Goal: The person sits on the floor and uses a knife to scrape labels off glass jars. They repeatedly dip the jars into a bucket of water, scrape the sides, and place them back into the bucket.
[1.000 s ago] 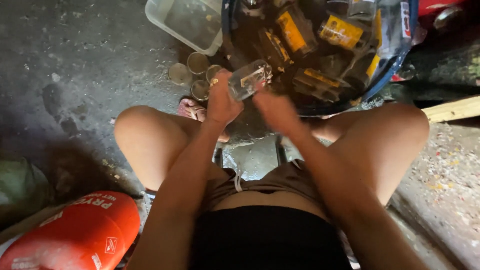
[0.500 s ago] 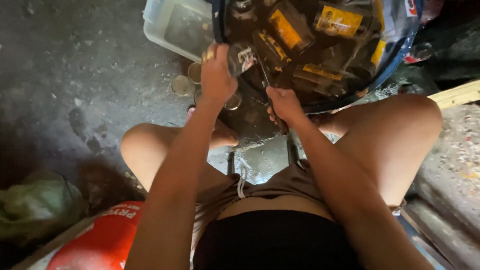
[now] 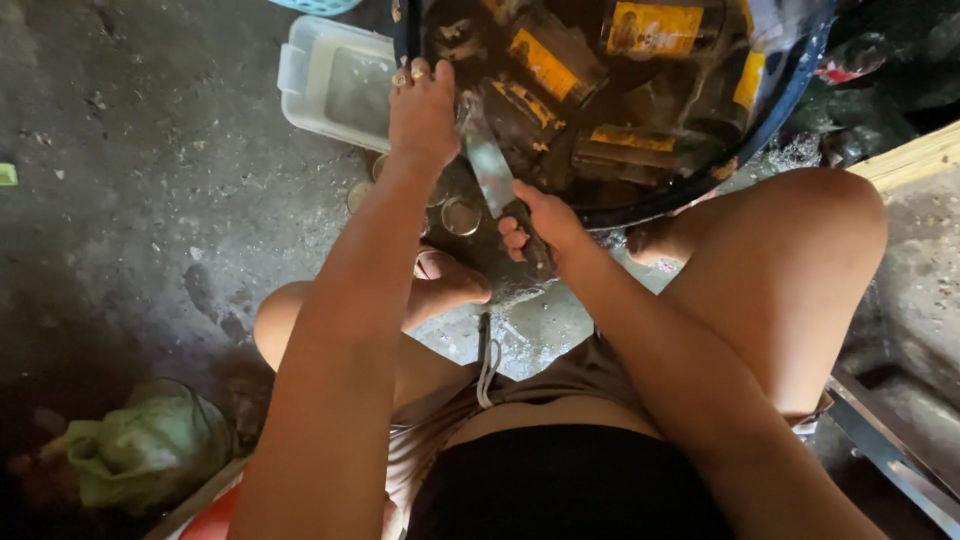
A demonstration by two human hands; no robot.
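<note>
My right hand [image 3: 540,222] grips the dark handle of a knife [image 3: 488,160]. Its blade points up and away towards a large dark basin [image 3: 700,190] full of glass bottles with yellow labels [image 3: 545,62]. My left hand [image 3: 422,108], with rings on its fingers, reaches over the basin's left rim, right next to the blade. The back of that hand faces me and its fingertips are hidden, so whatever it holds is out of sight. My bare knees frame both arms.
A white plastic tub [image 3: 330,85] stands left of the basin, with round metal lids [image 3: 460,215] on the wet concrete floor below it. A green bag [image 3: 150,450] and a red object [image 3: 215,515] lie at the lower left. A wooden plank [image 3: 915,155] and a metal bar [image 3: 890,450] are on the right.
My left hand has carried the glass jar from in front of me up to the basin's rim; the jar no longer shows. My right hand now holds the knife lower, blade up.
</note>
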